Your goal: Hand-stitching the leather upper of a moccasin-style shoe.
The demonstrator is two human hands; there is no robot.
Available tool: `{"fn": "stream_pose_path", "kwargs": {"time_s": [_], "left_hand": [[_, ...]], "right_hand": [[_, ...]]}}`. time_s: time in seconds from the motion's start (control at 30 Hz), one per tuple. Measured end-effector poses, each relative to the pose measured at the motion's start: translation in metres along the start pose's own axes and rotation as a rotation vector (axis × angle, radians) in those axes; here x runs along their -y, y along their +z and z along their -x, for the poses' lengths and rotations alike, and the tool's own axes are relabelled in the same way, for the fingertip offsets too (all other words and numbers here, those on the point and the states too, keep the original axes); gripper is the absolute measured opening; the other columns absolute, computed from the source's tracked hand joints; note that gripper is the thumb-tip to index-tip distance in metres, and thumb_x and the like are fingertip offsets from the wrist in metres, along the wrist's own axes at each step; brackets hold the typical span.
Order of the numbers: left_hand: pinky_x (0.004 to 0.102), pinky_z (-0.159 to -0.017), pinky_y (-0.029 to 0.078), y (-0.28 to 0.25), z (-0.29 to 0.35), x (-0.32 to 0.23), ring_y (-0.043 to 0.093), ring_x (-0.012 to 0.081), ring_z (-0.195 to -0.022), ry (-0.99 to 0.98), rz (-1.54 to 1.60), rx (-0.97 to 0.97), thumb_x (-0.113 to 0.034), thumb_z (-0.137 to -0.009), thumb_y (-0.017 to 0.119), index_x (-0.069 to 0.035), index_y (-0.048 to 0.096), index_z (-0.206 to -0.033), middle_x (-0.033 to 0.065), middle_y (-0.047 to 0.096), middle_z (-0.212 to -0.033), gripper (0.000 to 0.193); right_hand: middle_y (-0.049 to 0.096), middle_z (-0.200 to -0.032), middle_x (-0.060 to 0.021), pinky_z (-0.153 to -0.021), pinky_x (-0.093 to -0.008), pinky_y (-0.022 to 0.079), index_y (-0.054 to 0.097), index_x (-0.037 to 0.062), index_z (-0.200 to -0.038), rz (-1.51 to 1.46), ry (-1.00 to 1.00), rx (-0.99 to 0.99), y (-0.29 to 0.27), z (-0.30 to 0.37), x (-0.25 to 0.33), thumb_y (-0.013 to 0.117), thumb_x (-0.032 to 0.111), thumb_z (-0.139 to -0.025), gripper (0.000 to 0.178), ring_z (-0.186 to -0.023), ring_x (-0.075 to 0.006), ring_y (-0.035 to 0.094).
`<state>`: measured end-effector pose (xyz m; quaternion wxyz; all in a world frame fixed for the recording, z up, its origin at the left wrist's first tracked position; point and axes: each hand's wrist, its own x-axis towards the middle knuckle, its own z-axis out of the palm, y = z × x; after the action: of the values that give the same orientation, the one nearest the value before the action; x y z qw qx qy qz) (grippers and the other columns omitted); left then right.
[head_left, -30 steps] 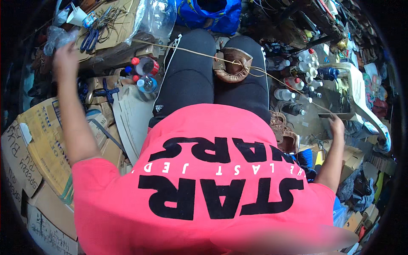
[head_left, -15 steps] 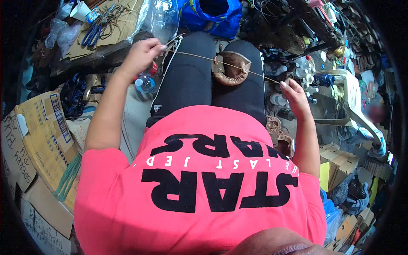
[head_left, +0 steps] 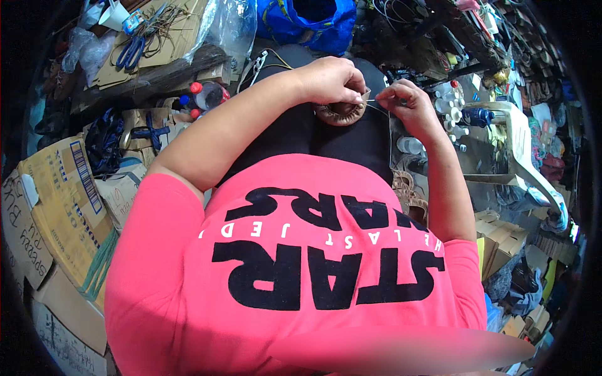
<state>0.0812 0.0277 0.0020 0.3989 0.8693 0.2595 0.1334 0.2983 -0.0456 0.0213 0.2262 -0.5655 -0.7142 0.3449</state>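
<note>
A brown leather shoe [head_left: 342, 116] with a gathered, puckered rim rests on my lap between my thighs. My left hand [head_left: 332, 81] reaches across to the shoe's right side and covers much of it. Its thumb and fingers are closed in a pinch by the rim; what is between them is hidden. Just to the right, my right hand [head_left: 406, 105] is raised with fingertips pinched together. A short, thin pale strand, the cord [head_left: 371, 100], spans the small gap between the two hands' fingertips. Whether a needle is on it cannot be made out.
A blue bag [head_left: 307, 31] stands beyond my knees. Blue-handled scissors [head_left: 132, 51] lie on cardboard at the upper left. Bottles with red caps [head_left: 208, 95] are beside my left leg, a pale plastic chair [head_left: 519, 138] at right. Cardboard boxes [head_left: 66, 182] fill the left.
My left hand has swung from the far left across to the shoe. My right hand has moved up and inward. The cord, earlier stretched taut between both hands, no longer spans the lap.
</note>
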Motion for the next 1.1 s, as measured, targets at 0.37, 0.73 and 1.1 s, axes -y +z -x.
{"fn": "stream_pose_path", "kwargs": {"time_s": [0.37, 0.73, 1.1], "left_hand": [[0.0264, -0.081, 0.045, 0.007, -0.004, 0.020, 0.058, 0.0100, -0.087, -0.248, 0.635, 0.259, -0.015, -0.079, 0.067, 0.000, 0.068, -0.095, 0.0050, 0.067, -0.092, 0.022], [0.0241, -0.091, 0.041, 0.007, -0.004, 0.026, 0.057, 0.0114, -0.098, -0.249, 0.668, 0.416, -0.007, -0.079, 0.062, 0.000, 0.062, -0.113, 0.0067, 0.065, -0.107, 0.035], [0.0260, -0.073, 0.047, 0.000, -0.010, 0.018, 0.057, 0.0098, -0.078, -0.096, 0.381, 0.323, 0.003, -0.073, 0.064, 0.002, 0.061, -0.099, 0.0018, 0.062, -0.082, 0.026]], "right_hand": [[0.060, -0.082, -0.0031, -0.071, -0.0253, 0.046, 0.068, 0.0047, -0.086, -0.148, -0.076, -0.060, 0.027, 0.011, -0.011, 0.068, -0.001, -0.074, 0.013, -0.079, -0.0126, 0.058], [0.057, -0.079, -0.0088, -0.065, -0.0327, 0.047, 0.069, 0.0088, -0.090, 0.164, -0.112, -0.087, 0.026, 0.024, 0.021, 0.063, 0.001, -0.075, 0.018, -0.073, -0.0244, 0.059], [0.058, -0.077, -0.0114, -0.067, -0.0356, 0.047, 0.069, 0.0071, -0.083, 0.403, -0.216, 0.241, 0.017, -0.010, 0.026, 0.064, 0.002, -0.071, 0.015, -0.076, -0.0284, 0.059]]}}
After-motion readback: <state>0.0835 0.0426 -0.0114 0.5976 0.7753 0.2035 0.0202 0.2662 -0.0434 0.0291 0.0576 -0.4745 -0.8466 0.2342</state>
